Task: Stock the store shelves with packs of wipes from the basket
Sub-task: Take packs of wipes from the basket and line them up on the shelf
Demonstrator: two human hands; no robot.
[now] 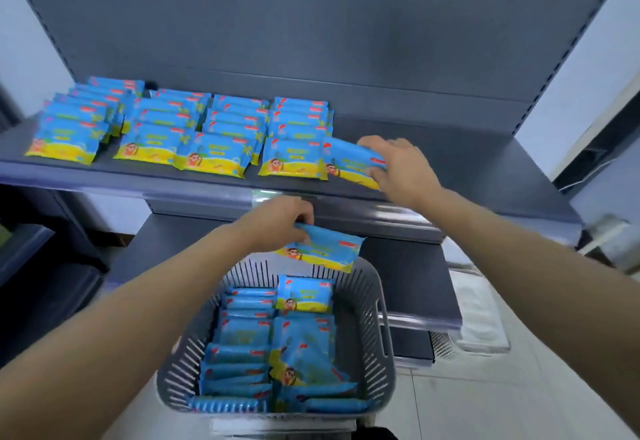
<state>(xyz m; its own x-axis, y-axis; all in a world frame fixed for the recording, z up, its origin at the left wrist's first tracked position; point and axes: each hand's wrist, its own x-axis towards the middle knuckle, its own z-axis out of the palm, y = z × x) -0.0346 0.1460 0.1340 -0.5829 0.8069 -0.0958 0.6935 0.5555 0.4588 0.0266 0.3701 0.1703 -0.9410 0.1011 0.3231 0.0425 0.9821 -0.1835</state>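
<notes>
Head view: the right hand (398, 165) grips a wipes pack (353, 162) at the right end of the near row of stocked packs (180, 127) on the grey shelf (450, 169). The left hand (280, 221) pinches a second pack (325, 252) above the grey basket (374, 328), which holds more packs (270, 346).

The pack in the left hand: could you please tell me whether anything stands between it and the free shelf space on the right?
Only the right hand, gripping another pack beside the shelved packs, lies on the way; the shelf right of it is bare.
</notes>
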